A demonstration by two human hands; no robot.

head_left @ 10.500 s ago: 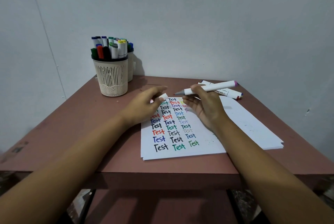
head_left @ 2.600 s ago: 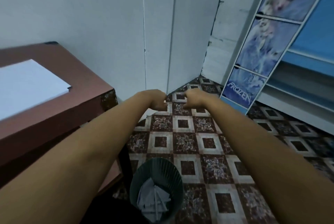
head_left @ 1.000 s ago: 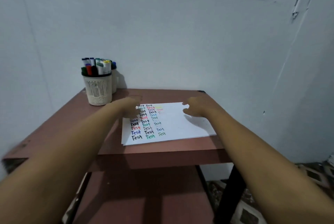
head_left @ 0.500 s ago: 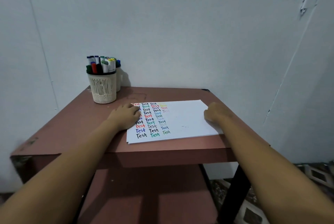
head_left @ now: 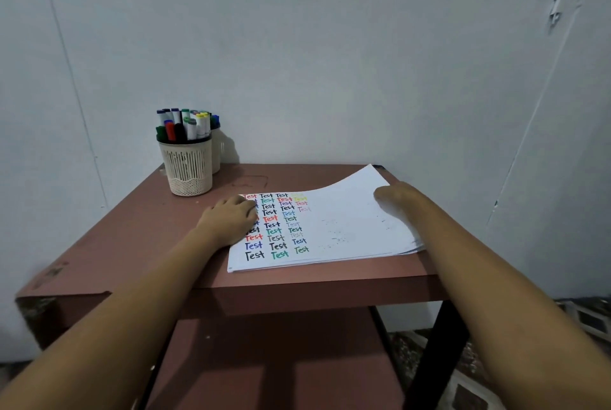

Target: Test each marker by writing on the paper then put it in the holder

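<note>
A stack of white paper point(head_left: 347, 228) lies on the reddish-brown table point(head_left: 139, 228), its top sheet filled at the left with rows of coloured "Test" words. My left hand point(head_left: 228, 221) rests on the sheet's left edge and presses it down. At the right edge, my right hand point(head_left: 395, 198) holds the top sheet, whose far right corner curls up off the stack; the fingertips are hidden. The cream mesh holder point(head_left: 188, 166) stands at the table's back left, packed with several capped markers point(head_left: 185, 123). I see no loose marker on the table.
A second holder point(head_left: 216, 148) stands right behind the first, against the grey wall. A lower shelf point(head_left: 274, 360) sits under the tabletop, next to a black table leg point(head_left: 436, 353). Patterned floor tiles point(head_left: 588, 320) show at the lower right.
The view has swung back from the floor and waste bin to the table. In the last half second my right hand has lifted the sheet's far right corner; my left hand has stayed put.
</note>
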